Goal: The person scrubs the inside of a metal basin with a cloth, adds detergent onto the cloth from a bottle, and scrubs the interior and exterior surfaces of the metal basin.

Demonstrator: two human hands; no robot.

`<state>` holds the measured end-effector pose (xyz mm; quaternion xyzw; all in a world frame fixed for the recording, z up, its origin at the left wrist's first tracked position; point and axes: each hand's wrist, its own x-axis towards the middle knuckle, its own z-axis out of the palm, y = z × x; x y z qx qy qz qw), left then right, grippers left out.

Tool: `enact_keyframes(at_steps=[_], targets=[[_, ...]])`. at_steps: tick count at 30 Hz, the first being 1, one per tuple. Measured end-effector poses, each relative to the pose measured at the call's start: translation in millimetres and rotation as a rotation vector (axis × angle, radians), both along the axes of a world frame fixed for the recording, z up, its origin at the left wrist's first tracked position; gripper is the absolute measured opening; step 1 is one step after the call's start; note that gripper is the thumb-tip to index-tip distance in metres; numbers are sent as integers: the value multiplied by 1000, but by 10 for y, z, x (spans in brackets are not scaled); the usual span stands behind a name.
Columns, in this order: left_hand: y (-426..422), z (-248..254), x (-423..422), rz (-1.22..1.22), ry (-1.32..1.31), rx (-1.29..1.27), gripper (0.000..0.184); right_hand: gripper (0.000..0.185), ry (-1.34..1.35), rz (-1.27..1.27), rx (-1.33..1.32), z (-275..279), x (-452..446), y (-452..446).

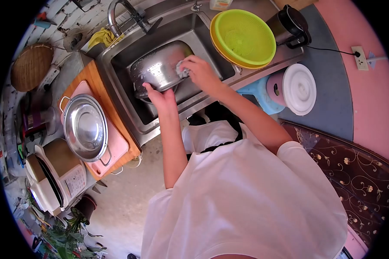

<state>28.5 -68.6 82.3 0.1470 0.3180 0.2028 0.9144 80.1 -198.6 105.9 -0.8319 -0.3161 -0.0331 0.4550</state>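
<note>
A shiny stainless steel pot (157, 64) lies tilted in the metal sink (145, 118), its outer side facing up and beaded with water drops. My left hand (161, 97) is closed on the pot's near rim, with the thumb on the outer wall. In my right hand (199, 72) is a small crumpled grey scouring pad (182, 70), pressed against the pot's side near the rim. The fingers partly cover the pad. Above the sink's far edge arches a chrome faucet (132, 15).
Right of the sink sit a green colander (245, 38) and a black-lidded kettle (289, 28). A white-lidded bucket (299, 89) stands below them. On the left, a steel pan (85, 128) rests on a pink cutting board (116, 144), near a rice cooker (58, 177). A yellow cloth (101, 38) hangs behind.
</note>
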Motion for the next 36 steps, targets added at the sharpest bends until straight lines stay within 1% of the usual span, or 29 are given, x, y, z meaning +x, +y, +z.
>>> enact_keyframes(at_steps=[1, 4, 5, 6, 7, 8, 9, 10, 12, 13, 14, 16, 17, 19, 20, 21, 22, 24, 25, 26, 28, 29, 30, 32, 33, 36], targets=[[-2, 39, -19, 14, 20, 23, 50, 26, 86, -45, -4, -21, 33, -57], [-56, 97, 2, 18, 60, 82, 52, 24, 29, -64, 26, -45, -168, 173], [-50, 77, -5, -32, 43, 27, 53, 23, 62, 11, 9, -26, -251, 297], [-26, 42, -16, -82, 27, -27, 54, 23, 63, 5, 7, 9, -241, 313], [52, -27, -10, -110, 4, -66, 56, 22, 51, 53, 0, 46, -218, 331], [63, -84, -6, -118, 5, -63, 56, 21, 38, 101, -7, 59, -187, 339], [59, -42, 2, -63, 19, -7, 55, 21, -24, 71, 48, -25, -107, 290], [54, -22, 8, -6, 32, 48, 55, 21, -25, 71, 48, -42, -39, 227], [56, -28, -7, -5, 38, 64, 55, 20, 166, -136, 56, -29, 35, 134], [28, -11, 10, 6, 35, 72, 55, 20, 128, -170, 55, -19, -14, 188], [12, 4, 5, 13, 35, 80, 54, 20, 127, -170, 55, -17, -95, 273], [24, -5, -20, -19, 23, 75, 54, 20, 78, -18, 16, 80, -223, 457], [55, -27, -35, -47, 33, 24, 54, 22, 17, -8, -47, 99, -223, 506], [81, -43, -52, -78, 48, -24, 54, 22, 37, -12, 6, 138, -141, 416], [84, -52, -42, -20, 38, 9, 52, 23, 53, -8, 55, 142, -68, 349], [80, -34, -33, 38, 29, 41, 52, 24, 94, -97, 49, 123, -6, 282], [57, -17, -43, 40, 28, 41, 52, 24, 93, -95, 49, 90, -29, 289], [-6, 16, -36, 5, 43, 110, 54, 23, 165, -185, -51, 60, -108, 340], [-15, -14, -32, -37, 26, 64, 53, 22, 64, -134, -25, 56, -191, 471], [-20, -44, -56, -37, 28, 61, 53, 22, 66, -134, -29, 60, -227, 548], [1, 91, -89, -127, -16, -169, 49, 22, 15, 6, -46, 116, -249, 657], [18, 156, -82, -129, 72, -245, 50, 23, 10, -4, -34, 143, -198, 625], [31, 78, -80, -125, 75, -245, 50, 23, 14, 0, -33, 187, -180, 566], [58, -122, -43, -14, 43, -120, 49, 24, 120, -87, 5, 266, -155, 401], [35, -44, -39, 28, 51, -108, 48, 25, 147, -108, 54, 243, -146, 322], [160, -136, -112, 35, 62, -56, 48, 26, 119, -147, 92, 86, -42, 130]])
